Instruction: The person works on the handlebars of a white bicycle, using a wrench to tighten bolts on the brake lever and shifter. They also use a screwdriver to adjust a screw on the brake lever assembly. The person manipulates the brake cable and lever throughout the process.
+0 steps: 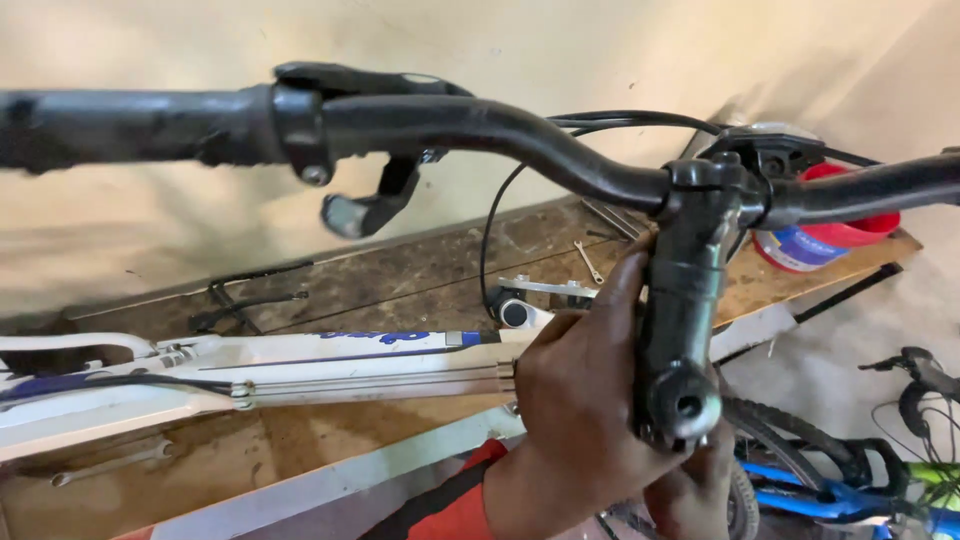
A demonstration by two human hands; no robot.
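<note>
Black alloy made up the bicycle stem (688, 300), which stood just above the white frame (300, 370) over the wooden bench (330, 290). The left hand (585, 400) was clenched around the stem; the right hand (700, 490) sat beneath it, its fingers too hidden to tell. A loose grip could have let the handlebar (500, 135) swing and strain the cables (500, 200). Counted: one stem, one handlebar, one brake lever (375, 205), two wrenches, one (588, 262) near the stem and one (110, 463) by the frame.

Beige wall (120, 250), worn wooden workbench (400, 275).
</note>
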